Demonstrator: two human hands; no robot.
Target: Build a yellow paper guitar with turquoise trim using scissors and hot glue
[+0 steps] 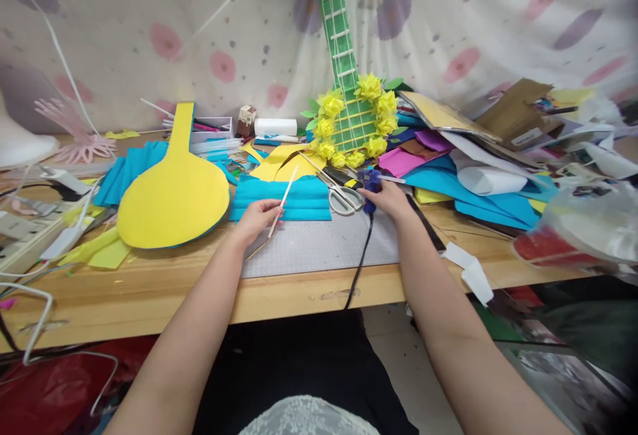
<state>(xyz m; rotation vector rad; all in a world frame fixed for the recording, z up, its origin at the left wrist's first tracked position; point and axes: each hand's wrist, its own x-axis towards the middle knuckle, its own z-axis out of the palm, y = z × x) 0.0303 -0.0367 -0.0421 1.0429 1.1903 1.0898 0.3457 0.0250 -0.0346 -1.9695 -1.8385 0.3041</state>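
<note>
Between the fingers of my left hand [262, 217] is a thin pale stick [289, 189], tilted up to the right over a folded blue paper sheet [304, 199]. My right hand [389, 197] grips a blue hot glue gun [369, 186], with a white glue stick [391, 178] jutting from its back. The gun's black cord [361, 262] runs down over the table edge. Silver scissors [343, 199] lie between my hands, beside the blue paper. Under these is a grey cutting mat [319, 246].
A yellow guitar-shaped cutout [174, 199] stands at left. A green paper instrument [343, 56] with yellow flowers leans against the curtain. Coloured paper [438, 176] is piled at right, near a plastic-covered red container [543, 249]. Cables and a power strip [24, 236] lie far left.
</note>
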